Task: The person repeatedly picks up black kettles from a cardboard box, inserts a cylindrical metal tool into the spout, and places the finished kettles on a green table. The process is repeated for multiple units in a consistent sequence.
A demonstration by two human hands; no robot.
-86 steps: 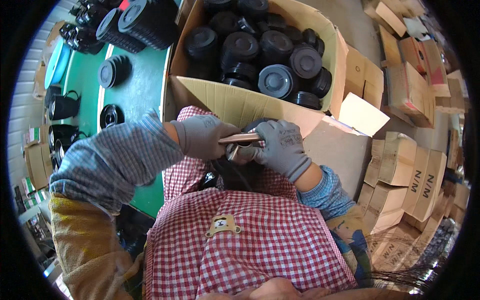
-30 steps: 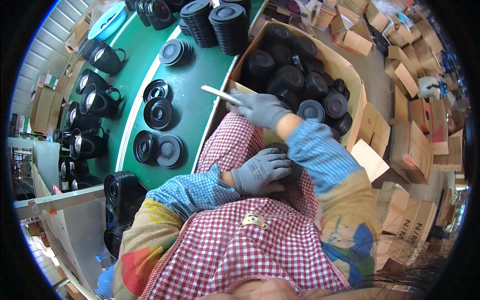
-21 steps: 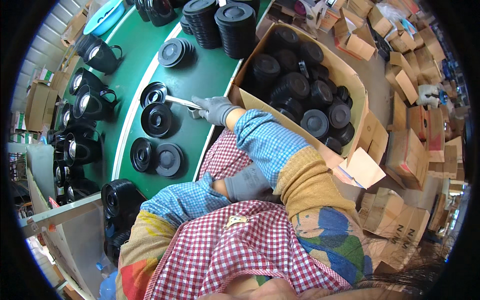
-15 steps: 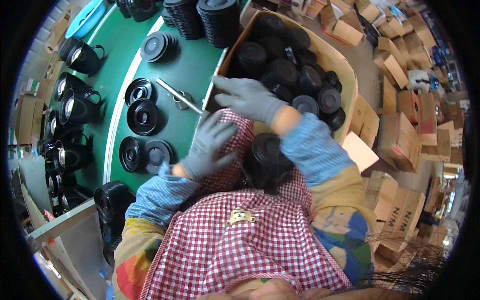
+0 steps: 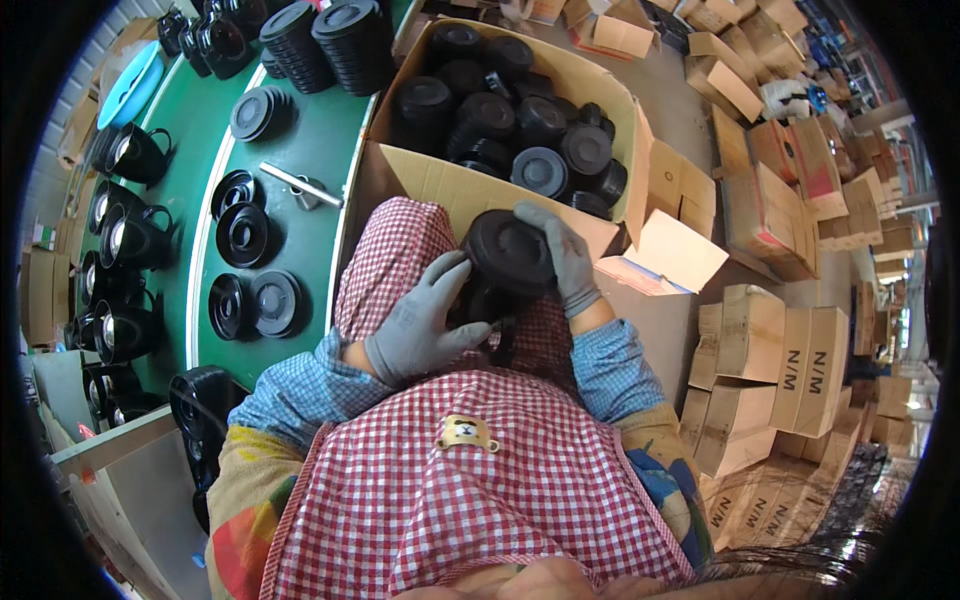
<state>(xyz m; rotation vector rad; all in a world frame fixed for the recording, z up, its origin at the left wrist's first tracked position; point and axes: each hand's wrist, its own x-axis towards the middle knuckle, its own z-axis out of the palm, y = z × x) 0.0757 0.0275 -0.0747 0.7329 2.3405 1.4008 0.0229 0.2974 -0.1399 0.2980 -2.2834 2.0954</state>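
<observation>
A round black lidded container [image 5: 510, 250] rests over my lap, lid facing up. My right hand [image 5: 568, 262], in a grey glove, curls over the right edge of its lid. My left hand [image 5: 420, 325], gloved the same way, cups the left side of the body, thumb low and fingertips beside the rim. The lower part of the container is dark and half hidden between my hands, so its full shape cannot be made out.
Beyond my lap stands an open cardboard box [image 5: 440, 180] of black lidded pieces. On the green table [image 5: 235, 370] at left lie black lids [image 5: 276, 303], a metal rod tool [image 5: 300, 184], stacked lids [image 5: 352, 45] and black mugs [image 5: 135, 230]. Cartons [image 5: 735, 330] are piled at right.
Both hands were blurred and apart from the container, the right one near the box's edge. Now they are on the container. The view has shifted, and the box's near flap shows.
</observation>
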